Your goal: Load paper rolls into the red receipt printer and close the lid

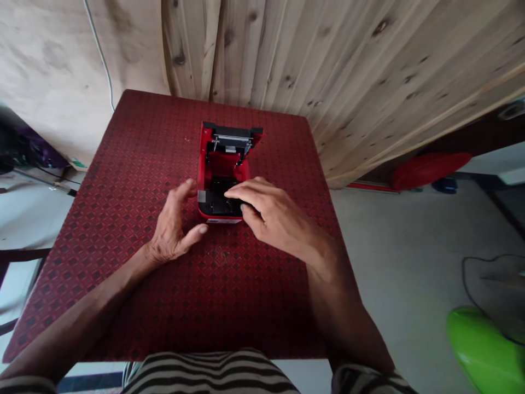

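Note:
A small red and black label printer [223, 210] stands on the table with its lid [232, 139] raised, so its hollow inside shows. My left hand [174, 224] is at the printer's left front corner, thumb and fingers spread around the corner with nothing between them. Over the right front part of the printer lies my right hand [273, 213]. Its fingers stretch across the black front section and seem to touch it, while the thumb sits apart near the right edge. The palm hides part of the printer's right side.
A patterned dark red cloth covers the table [135, 164]. A wooden plank wall [328, 60] rises behind it. To the right, on the floor, are a green rounded object [482, 350] and a red one [429, 169]. A cable [100, 52] hangs at the left wall.

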Available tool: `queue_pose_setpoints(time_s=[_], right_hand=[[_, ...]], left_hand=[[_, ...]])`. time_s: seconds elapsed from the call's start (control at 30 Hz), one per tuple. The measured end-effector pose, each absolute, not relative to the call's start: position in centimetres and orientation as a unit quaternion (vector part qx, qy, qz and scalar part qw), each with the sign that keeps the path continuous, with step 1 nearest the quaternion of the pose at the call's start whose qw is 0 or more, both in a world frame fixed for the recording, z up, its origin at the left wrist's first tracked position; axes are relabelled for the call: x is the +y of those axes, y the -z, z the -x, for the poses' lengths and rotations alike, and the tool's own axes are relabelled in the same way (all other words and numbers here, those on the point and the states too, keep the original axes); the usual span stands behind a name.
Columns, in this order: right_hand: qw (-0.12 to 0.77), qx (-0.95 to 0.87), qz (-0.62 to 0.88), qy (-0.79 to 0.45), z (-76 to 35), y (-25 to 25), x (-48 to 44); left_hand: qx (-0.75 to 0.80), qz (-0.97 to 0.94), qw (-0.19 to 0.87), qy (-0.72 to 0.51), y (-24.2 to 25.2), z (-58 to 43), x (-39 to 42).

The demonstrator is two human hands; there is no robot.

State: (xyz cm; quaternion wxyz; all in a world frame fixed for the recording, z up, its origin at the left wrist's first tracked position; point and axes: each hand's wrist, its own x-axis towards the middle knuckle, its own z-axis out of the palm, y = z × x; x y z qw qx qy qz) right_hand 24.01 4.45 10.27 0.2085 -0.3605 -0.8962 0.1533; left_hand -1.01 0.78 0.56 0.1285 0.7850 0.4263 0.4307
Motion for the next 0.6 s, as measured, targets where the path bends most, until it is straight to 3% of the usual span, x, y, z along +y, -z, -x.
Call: queue_pose_setpoints(time_s=[0.2, 0.33, 0.6], right_hand=[[0.290, -0.876, 0.382, -0.048, -23.5, -8.1, 2.8], [0.314, -0.870, 0.379, -0.001, -23.3, -7.1, 2.4], [0.306, -0.865, 0.395, 0.041, -23.7, -6.4, 1.8]], left_hand=[[0.477, -0.777, 0.018, -0.411, -7.3, 1.0, 8.5], [0.481, -0.817, 0.035, -0.317, -9.7, -0.3, 12.4], [0.410, -0.856, 0.034, -0.314, -8.1, 0.3, 6.7]])
